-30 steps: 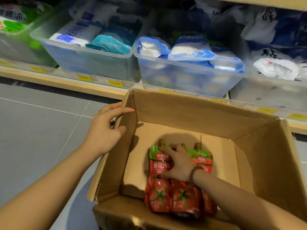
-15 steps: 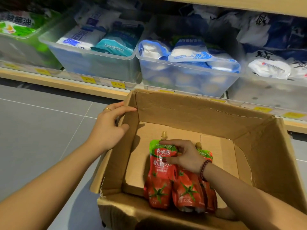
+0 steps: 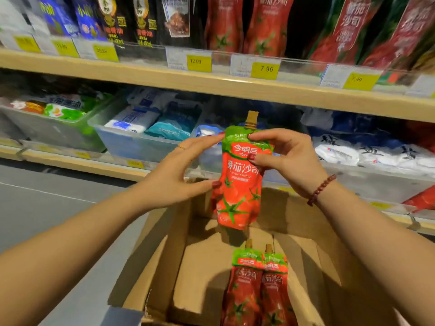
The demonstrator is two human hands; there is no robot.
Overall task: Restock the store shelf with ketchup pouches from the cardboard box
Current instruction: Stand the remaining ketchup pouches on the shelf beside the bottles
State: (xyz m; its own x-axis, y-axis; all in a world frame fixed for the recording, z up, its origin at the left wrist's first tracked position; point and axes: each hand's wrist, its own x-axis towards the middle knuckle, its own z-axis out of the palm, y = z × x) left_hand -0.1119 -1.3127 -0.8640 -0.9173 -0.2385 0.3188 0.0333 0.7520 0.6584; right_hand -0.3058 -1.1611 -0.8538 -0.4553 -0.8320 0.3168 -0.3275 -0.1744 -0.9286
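A red and green ketchup pouch (image 3: 240,184) with a brown spout hangs upright above the cardboard box (image 3: 202,267). My right hand (image 3: 284,158) pinches its upper right part between thumb and fingers. My left hand (image 3: 179,170) holds its left edge, fingertips at the top corner and thumb lower down. Two more ketchup pouches (image 3: 256,290) lie side by side on the box floor. Rows of red ketchup pouches (image 3: 244,24) stand on the upper shelf (image 3: 211,83).
Yellow price tags (image 3: 266,70) line the upper shelf edge. Dark sauce pouches (image 3: 131,20) stand at its left. Clear plastic bins (image 3: 131,142) of white and blue bags fill the lower shelf behind the box. Grey floor (image 3: 47,196) lies to the left.
My right hand lifted one pouch out of the box to chest height. My left hand left the box flap and took the pouch's left edge. The view tilted up to the upper shelf.
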